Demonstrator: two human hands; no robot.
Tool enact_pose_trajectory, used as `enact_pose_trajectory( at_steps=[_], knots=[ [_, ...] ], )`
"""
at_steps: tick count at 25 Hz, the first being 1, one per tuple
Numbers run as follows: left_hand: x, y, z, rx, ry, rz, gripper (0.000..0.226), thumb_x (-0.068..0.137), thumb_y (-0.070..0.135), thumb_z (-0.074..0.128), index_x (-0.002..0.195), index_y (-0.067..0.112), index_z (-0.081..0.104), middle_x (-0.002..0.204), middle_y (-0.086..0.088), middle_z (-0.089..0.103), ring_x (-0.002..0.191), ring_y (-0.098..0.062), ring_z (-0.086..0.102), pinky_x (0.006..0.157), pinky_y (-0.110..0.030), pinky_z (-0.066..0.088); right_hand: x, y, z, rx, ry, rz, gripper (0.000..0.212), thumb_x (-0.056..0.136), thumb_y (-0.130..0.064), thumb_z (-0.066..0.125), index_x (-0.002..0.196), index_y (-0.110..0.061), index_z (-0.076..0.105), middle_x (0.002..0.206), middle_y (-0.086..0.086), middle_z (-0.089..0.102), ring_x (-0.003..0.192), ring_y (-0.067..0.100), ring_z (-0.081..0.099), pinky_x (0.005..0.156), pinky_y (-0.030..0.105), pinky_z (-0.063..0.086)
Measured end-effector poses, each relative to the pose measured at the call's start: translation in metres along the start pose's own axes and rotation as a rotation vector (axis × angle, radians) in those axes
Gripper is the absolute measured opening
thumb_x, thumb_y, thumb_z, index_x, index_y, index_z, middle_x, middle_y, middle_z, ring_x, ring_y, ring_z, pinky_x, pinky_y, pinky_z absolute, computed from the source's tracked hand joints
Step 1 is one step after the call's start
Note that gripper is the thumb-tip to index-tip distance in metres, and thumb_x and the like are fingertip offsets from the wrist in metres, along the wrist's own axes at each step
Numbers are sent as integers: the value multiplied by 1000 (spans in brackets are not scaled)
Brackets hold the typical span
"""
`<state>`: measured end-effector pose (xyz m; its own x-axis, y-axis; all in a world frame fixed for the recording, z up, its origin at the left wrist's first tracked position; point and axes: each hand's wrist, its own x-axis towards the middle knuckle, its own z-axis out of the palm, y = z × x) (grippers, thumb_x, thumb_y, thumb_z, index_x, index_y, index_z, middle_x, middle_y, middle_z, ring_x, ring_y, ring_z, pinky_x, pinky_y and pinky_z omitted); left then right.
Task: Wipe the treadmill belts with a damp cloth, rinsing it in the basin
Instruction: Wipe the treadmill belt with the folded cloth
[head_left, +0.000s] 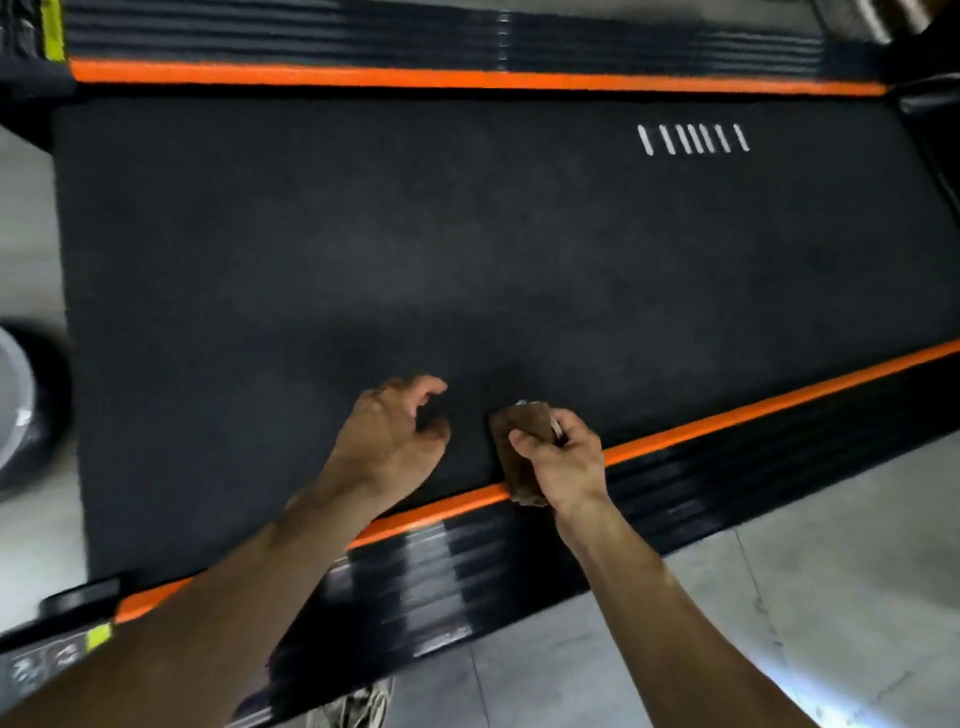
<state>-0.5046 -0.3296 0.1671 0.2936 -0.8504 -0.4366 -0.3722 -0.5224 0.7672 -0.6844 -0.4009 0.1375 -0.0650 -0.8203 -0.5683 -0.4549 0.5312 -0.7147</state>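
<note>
While the brown cloth (522, 452) is gripped in the curled fingers of the right hand (563, 462) at lower centre of the frame, it is pressed onto the near edge of the belt (363, 249), touching the orange strip (727, 418). The left hand (395, 431) is held just beside it, loosely curled and empty. Unwiped belt is judged to lie above, its long axis running left to right. A basin (10, 395) is glimpsed at the left edge.

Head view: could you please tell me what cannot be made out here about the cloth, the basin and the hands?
- Cloth: the right hand covers much of it; dampness cannot be judged.
- Basin: cut off by the left edge and blurred; contents unseen.
- Left hand: whether its fingertips touch the belt is unclear.
- Near side rail: smeared by motion blur.
</note>
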Motion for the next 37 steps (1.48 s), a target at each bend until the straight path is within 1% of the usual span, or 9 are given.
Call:
enact_pose_trajectory(
  at_steps=[4, 8, 11, 13, 15, 18, 27, 32, 37],
  knots=[
    [71, 25, 16, 72, 6, 13, 40, 93, 23, 57, 132, 27, 55, 128, 4, 54, 121, -13, 50, 95, -19, 37, 77, -24, -9, -78, 5, -41, 13, 77, -24, 78, 86, -29, 69, 86, -7, 72, 89, 16, 69, 82, 46, 58],
    [121, 44, 54, 310, 48, 98, 50, 92, 26, 55, 140, 32, 46, 145, 1, 38, 125, -23, 41, 105, -38, 41, 142, -59, -38, -64, 133, -324, 16, 82, -22, 76, 92, -31, 68, 89, -11, 70, 87, 9, 67, 85, 41, 57],
    [150, 58, 98, 467, 40, 150, 61, 95, 36, 51, 150, 37, 26, 161, -1, 6, 145, -25, 16, 119, -39, 22, 202, -79, -78, -398, 264, -635, 29, 83, -20, 74, 109, -29, 66, 101, -8, 61, 94, 6, 55, 90, 34, 50],
    [166, 60, 127, 528, 72, 139, 61, 98, 46, 40, 153, 36, 16, 163, 0, -6, 150, -25, -2, 122, -41, 5, 238, -85, -97, -725, 265, -834, 37, 80, -19, 74, 115, -27, 65, 99, -4, 58, 93, 17, 54, 87, 42, 49],
    [181, 66, 153, 566, 139, 87, 57, 98, 52, 30, 151, 33, 29, 163, -4, 11, 149, -32, 7, 120, -51, 11, 272, -78, -110, -927, 195, -978, 39, 79, -25, 71, 118, -26, 65, 97, -1, 57, 89, 23, 52, 81, 47, 47],
    [190, 69, 180, 704, 185, 44, 63, 90, 57, 31, 138, 23, 53, 151, -14, 40, 138, -46, 33, 106, -65, 29, 298, -50, -117, -965, 23, -1160, 47, 81, -32, 60, 128, -26, 61, 99, -1, 53, 90, 21, 49, 80, 39, 42],
    [192, 68, 194, 782, 241, 9, 67, 87, 62, 36, 136, 22, 56, 152, -12, 38, 138, -45, 32, 102, -69, 35, 321, -32, -112, -932, 52, -1306, 47, 85, -33, 52, 131, -27, 57, 103, 6, 53, 91, 23, 45, 76, 42, 37],
    [192, 75, 192, 641, 293, -58, 73, 83, 71, 33, 148, 38, 34, 156, 0, 30, 146, -33, 22, 110, -63, 25, 319, -35, -111, -927, 23, -1258, 47, 84, -33, 53, 130, -27, 58, 102, 4, 55, 89, 24, 48, 75, 41, 38],
    [202, 56, 208, 692, 396, -34, 75, 81, 75, 32, 148, 41, 31, 158, -4, 29, 143, -39, 25, 105, -67, 29, 317, -40, -112, -865, -10, -1256, 44, 84, -35, 54, 127, -30, 58, 102, 2, 54, 89, 25, 48, 72, 41, 37]
  ],
)
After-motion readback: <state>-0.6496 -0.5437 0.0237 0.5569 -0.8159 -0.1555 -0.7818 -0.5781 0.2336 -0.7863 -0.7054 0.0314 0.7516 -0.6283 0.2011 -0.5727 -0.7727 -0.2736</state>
